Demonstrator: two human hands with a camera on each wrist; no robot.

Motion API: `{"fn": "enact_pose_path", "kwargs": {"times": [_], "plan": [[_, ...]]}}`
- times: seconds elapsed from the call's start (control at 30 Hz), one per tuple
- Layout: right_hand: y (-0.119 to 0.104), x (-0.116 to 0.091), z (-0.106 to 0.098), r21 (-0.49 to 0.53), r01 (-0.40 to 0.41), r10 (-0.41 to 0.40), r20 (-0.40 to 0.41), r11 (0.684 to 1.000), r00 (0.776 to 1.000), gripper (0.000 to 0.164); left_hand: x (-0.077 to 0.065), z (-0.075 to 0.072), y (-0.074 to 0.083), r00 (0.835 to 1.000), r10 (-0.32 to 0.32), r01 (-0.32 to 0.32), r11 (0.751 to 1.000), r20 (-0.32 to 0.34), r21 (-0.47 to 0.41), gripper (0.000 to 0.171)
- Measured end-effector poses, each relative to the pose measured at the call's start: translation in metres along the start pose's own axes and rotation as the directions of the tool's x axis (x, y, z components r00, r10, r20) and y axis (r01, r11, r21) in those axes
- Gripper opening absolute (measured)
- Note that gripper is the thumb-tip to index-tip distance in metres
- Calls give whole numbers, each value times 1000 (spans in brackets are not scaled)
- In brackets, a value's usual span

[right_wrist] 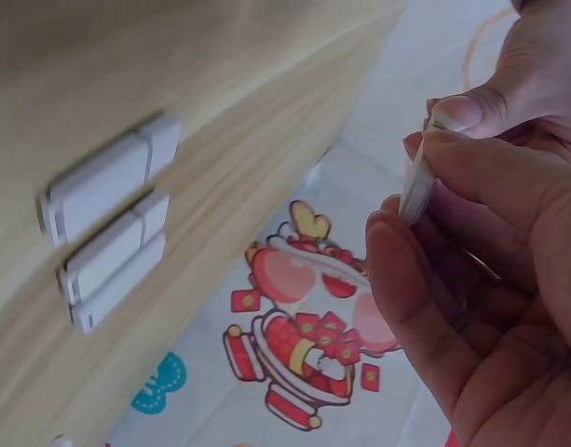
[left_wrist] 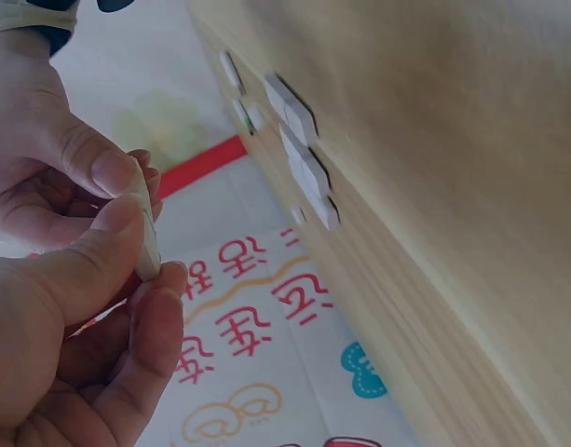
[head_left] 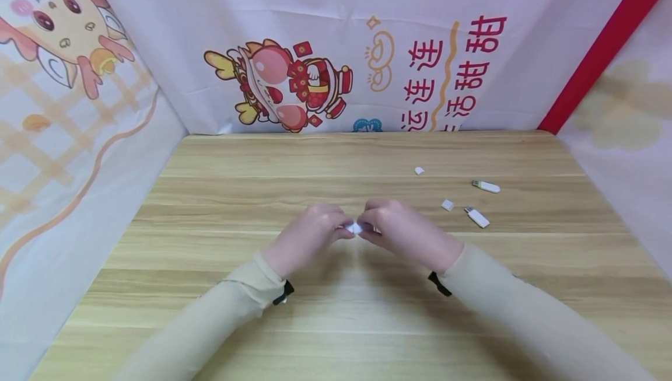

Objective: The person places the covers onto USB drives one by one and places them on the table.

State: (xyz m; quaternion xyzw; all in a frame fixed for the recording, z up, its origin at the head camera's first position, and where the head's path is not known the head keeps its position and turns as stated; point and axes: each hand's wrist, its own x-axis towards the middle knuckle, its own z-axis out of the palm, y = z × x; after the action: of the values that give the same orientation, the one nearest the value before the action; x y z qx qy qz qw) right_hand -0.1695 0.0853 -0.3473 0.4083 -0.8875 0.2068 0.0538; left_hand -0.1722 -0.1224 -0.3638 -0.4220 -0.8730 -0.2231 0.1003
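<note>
Both hands meet over the middle of the table, pinching one small white USB stick (head_left: 354,228) from opposite ends. My left hand (head_left: 315,229) has its thumb and fingertips on one end; the right hand (head_left: 406,232) grips the other. In the left wrist view the stick (left_wrist: 150,247) shows as a narrow white edge between the thumbs. Fingers cover most of the stick (right_wrist: 415,186) in the right wrist view. Several white sticks lie side by side on the table in the wrist views, among them a larger one (right_wrist: 113,172); in the head view the hands hide them.
Right of the hands lie an uncapped white USB stick (head_left: 478,217) and a green-and-white one (head_left: 486,186), metal plugs bare. Two loose white caps, a square one (head_left: 447,205) and a rounded one (head_left: 419,171), lie nearby. A printed cloth (head_left: 315,7) hangs behind the wooden table (head_left: 236,159).
</note>
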Motion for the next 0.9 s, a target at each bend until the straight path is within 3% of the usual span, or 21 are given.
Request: {"fn": "enact_pose_path", "kwargs": {"times": [0.23,0.43,0.9], "plan": [[23,29,1,-19,1,0,39,1000,999,7,22,-3,-25,992,-101,101,995,72,3,13],[40,49,4,-18,-32,34,98,999,995,5,38,-2,-44,966,-202,204,979,162,-1,10],[64,76,23,-42,-143,149,234,989,961,9,56,13,-77,925,-258,254,966,278,49,7]]}}
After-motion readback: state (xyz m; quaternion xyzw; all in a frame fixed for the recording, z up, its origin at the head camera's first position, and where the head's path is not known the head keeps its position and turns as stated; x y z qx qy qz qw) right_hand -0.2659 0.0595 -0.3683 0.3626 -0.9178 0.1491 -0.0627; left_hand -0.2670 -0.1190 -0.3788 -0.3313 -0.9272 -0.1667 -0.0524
